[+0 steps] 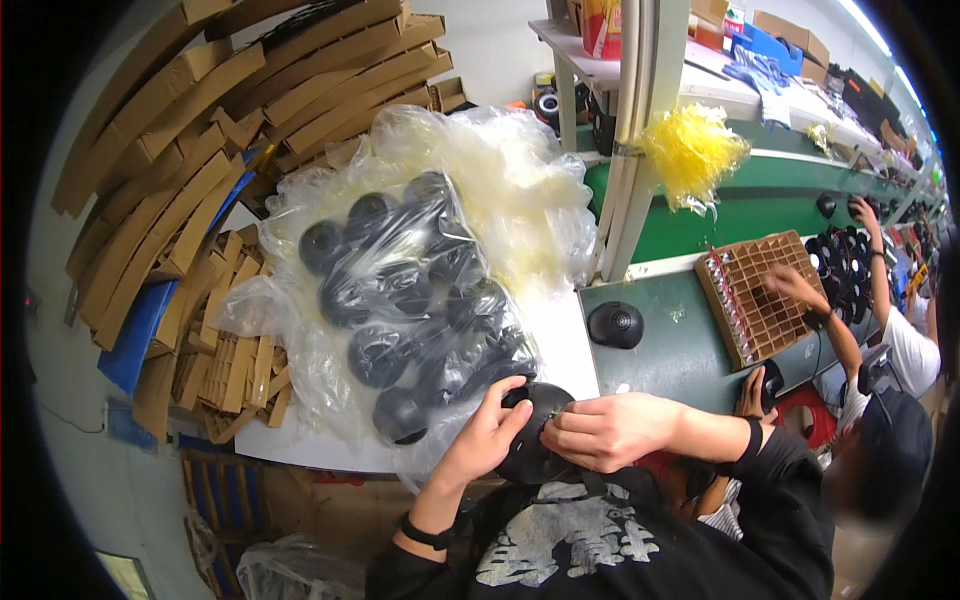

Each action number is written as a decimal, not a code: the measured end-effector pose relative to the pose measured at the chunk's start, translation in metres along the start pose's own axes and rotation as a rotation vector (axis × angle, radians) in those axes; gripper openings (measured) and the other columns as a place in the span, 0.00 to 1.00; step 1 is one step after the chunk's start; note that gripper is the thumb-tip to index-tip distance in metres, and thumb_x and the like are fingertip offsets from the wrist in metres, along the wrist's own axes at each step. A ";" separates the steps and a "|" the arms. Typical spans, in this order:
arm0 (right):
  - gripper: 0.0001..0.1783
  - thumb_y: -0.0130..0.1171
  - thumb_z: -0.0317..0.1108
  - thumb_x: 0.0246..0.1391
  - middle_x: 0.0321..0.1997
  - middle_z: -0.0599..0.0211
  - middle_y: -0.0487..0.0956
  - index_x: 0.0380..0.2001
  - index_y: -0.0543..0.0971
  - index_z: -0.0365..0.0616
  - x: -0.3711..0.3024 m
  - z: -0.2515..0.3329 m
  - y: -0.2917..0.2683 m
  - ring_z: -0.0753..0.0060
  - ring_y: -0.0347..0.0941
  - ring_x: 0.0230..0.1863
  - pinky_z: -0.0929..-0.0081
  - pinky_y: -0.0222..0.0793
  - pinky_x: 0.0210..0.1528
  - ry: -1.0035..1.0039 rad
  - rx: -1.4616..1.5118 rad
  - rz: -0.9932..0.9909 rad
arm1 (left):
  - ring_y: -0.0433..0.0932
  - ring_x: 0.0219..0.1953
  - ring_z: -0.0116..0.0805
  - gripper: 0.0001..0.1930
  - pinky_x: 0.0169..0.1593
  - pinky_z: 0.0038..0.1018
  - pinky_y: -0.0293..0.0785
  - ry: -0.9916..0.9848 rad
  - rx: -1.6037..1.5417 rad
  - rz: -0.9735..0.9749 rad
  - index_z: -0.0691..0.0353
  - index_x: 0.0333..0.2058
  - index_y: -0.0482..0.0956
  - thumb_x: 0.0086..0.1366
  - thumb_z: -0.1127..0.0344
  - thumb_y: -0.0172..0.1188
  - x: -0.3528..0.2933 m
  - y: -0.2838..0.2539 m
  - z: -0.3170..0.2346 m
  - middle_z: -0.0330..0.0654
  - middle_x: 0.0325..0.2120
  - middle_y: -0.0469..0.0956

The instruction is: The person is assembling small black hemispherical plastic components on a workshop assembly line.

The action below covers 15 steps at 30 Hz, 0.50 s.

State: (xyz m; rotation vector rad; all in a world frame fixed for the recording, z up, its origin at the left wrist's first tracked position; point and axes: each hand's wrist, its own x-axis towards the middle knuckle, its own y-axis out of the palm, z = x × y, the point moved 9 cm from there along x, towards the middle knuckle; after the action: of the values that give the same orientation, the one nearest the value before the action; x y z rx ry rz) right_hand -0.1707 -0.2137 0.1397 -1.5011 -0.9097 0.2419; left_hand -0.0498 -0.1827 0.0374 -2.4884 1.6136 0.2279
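Note:
My left hand (pixel 486 434) grips a round black plastic dome shell (pixel 522 456) by its side, close to my chest. Small openings show in the shell's surface. The fingers of my right hand (pixel 618 430) are pinched together against the shell's upper right side; whatever lies between them is too small or hidden to make out. Just beyond my hands, several similar black shells (pixel 380 355) lie under a clear plastic bag (pixel 545 200) on a white table (pixel 565 365). Another black dome (pixel 616 325), with a perforated round patch, rests apart on the green bench.
A divided cardboard tray (pixel 765 290) stands on the green bench (pixel 655 365), with a co-worker's hand (pixel 797 288) over it. Other people sit along the line at right. Stacked cardboard dividers (pixel 230 110) rise at left. Yellow strapping (pixel 692 150) hangs by a white post (pixel 645 120).

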 end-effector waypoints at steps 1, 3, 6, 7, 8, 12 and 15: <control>0.14 0.53 0.34 0.37 0.31 0.66 0.72 0.27 0.77 0.36 0.002 0.003 -0.005 0.72 0.70 0.33 0.79 0.67 0.36 -0.049 -0.021 -0.111 | 0.63 0.24 0.17 0.21 0.27 0.18 0.61 -0.048 -0.054 0.074 0.63 0.57 0.58 0.69 0.63 0.48 0.002 0.006 0.008 0.35 0.24 0.71; 0.12 0.53 0.34 0.37 0.30 0.67 0.72 0.25 0.76 0.37 0.001 0.009 0.004 0.72 0.69 0.32 0.78 0.67 0.36 -0.073 -0.007 -0.075 | 0.65 0.27 0.17 0.21 0.29 0.16 0.63 -0.136 -0.123 0.193 0.62 0.57 0.59 0.69 0.62 0.49 0.003 0.015 0.030 0.36 0.27 0.72; 0.11 0.53 0.34 0.38 0.31 0.66 0.72 0.25 0.75 0.37 0.000 0.019 0.020 0.73 0.70 0.32 0.78 0.67 0.35 -0.103 0.007 0.015 | 0.68 0.33 0.19 0.20 0.36 0.16 0.66 -0.197 -0.056 0.230 0.63 0.56 0.61 0.69 0.62 0.49 0.001 0.019 0.047 0.38 0.33 0.73; 0.13 0.53 0.33 0.39 0.33 0.65 0.73 0.28 0.76 0.36 -0.001 0.021 0.028 0.74 0.70 0.32 0.79 0.67 0.35 -0.104 0.010 0.070 | 0.68 0.33 0.19 0.20 0.36 0.16 0.66 -0.204 -0.056 0.237 0.63 0.56 0.61 0.69 0.62 0.49 0.002 0.021 0.050 0.38 0.33 0.73; 0.13 0.53 0.33 0.39 0.33 0.65 0.73 0.28 0.76 0.36 -0.001 0.022 0.030 0.74 0.70 0.32 0.79 0.67 0.35 -0.095 0.015 0.071 | 0.68 0.38 0.20 0.20 0.41 0.17 0.66 -0.178 -0.058 0.235 0.64 0.56 0.62 0.69 0.62 0.49 0.004 0.023 0.049 0.39 0.37 0.72; 0.13 0.52 0.33 0.40 0.35 0.65 0.73 0.29 0.75 0.37 -0.001 0.013 0.031 0.73 0.71 0.34 0.78 0.68 0.36 -0.020 0.027 0.017 | 0.66 0.50 0.25 0.19 0.53 0.20 0.62 -0.222 -0.200 0.274 0.66 0.54 0.65 0.70 0.59 0.47 0.003 0.026 0.063 0.40 0.46 0.69; 0.12 0.55 0.33 0.42 0.36 0.66 0.73 0.31 0.76 0.37 -0.002 0.007 0.025 0.71 0.71 0.36 0.78 0.68 0.36 0.091 0.238 -0.078 | 0.66 0.50 0.25 0.20 0.54 0.21 0.62 -0.265 -0.213 0.262 0.67 0.53 0.66 0.70 0.58 0.46 0.000 0.025 0.061 0.40 0.46 0.70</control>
State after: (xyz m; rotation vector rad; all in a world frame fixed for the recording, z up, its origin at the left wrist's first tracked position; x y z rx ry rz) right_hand -0.1667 -0.2073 0.1150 -1.2447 -0.8343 0.2146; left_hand -0.0752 -0.1790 -0.0232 -2.2570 1.8756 0.7659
